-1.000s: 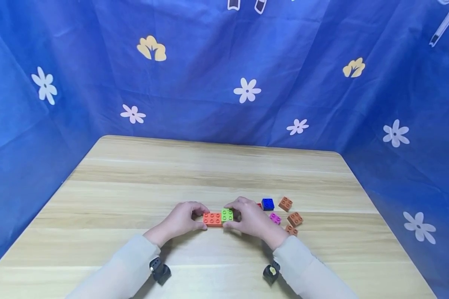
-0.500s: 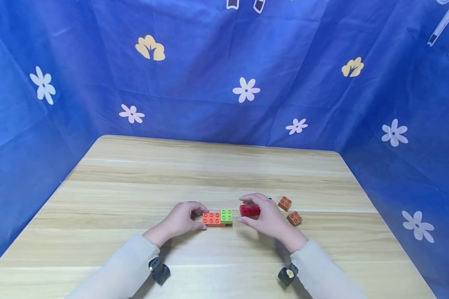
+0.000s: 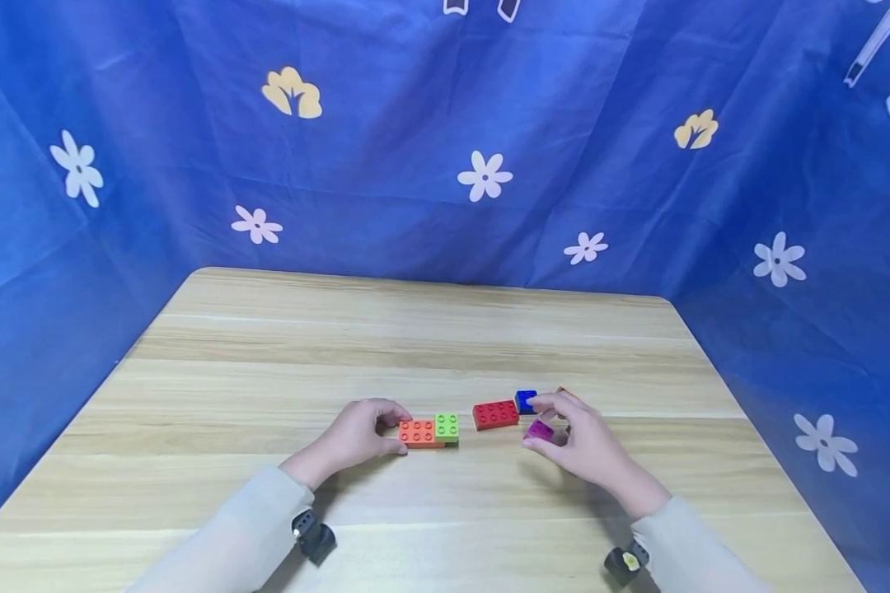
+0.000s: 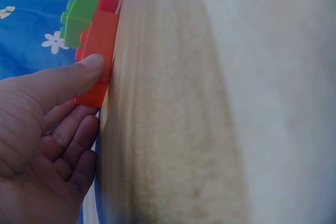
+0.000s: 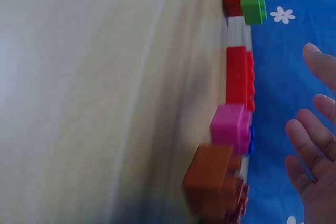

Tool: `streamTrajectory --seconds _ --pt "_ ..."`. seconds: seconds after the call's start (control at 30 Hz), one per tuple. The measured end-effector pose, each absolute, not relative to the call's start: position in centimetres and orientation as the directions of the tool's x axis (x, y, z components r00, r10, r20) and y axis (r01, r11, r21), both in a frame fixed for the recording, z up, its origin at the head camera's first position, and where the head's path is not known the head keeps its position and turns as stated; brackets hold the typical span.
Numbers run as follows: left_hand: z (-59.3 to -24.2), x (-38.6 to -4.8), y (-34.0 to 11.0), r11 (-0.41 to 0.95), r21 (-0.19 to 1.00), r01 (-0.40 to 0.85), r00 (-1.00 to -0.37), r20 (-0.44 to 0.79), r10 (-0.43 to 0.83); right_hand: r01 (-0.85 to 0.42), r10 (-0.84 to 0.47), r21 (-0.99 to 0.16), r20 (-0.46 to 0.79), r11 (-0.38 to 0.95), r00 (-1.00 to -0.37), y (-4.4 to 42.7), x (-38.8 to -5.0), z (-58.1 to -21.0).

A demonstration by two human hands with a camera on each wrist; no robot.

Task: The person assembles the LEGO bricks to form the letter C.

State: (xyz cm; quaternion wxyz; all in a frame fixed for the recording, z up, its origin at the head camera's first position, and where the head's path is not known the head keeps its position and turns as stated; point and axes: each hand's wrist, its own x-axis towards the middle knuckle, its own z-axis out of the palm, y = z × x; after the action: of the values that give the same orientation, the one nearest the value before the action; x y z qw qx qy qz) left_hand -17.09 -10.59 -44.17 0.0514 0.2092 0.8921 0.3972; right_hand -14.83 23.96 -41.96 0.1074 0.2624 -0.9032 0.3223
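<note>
An orange toy building brick [image 3: 417, 433] lies on the table with a small lime-green brick [image 3: 447, 427] on its right end. My left hand [image 3: 358, 435] pinches the orange brick's left end, the thumb [image 4: 92, 64] against its near side. My right hand [image 3: 582, 441] is over the loose bricks, its thumb and fingers spread around a magenta brick [image 3: 539, 431]. In the right wrist view, the fingers [image 5: 310, 140] stand apart and grip nothing. A long red brick [image 3: 495, 415] lies between the hands, with a small blue brick [image 3: 526, 402] at its right.
Brown bricks lie under and behind my right hand, mostly hidden in the head view; one brown brick [image 5: 207, 177] shows large in the right wrist view. A blue patterned cloth [image 3: 386, 181] surrounds the wooden table [image 3: 386, 346] at its back and sides.
My right hand has let go of the green brick and moved right, past the red brick to the magenta one. The left hand stays on the orange brick.
</note>
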Motion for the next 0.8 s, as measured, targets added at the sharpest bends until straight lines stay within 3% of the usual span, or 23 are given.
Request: streamTrajectory --seconds 0.8 --pt "-44.2 -17.0 -10.6 0.588 0.731 0.346 -0.903 0.09 0.42 -0.453 -0.296 -0.433 0.382 0.779 -0.875 29.2 -11.4 -44.9"
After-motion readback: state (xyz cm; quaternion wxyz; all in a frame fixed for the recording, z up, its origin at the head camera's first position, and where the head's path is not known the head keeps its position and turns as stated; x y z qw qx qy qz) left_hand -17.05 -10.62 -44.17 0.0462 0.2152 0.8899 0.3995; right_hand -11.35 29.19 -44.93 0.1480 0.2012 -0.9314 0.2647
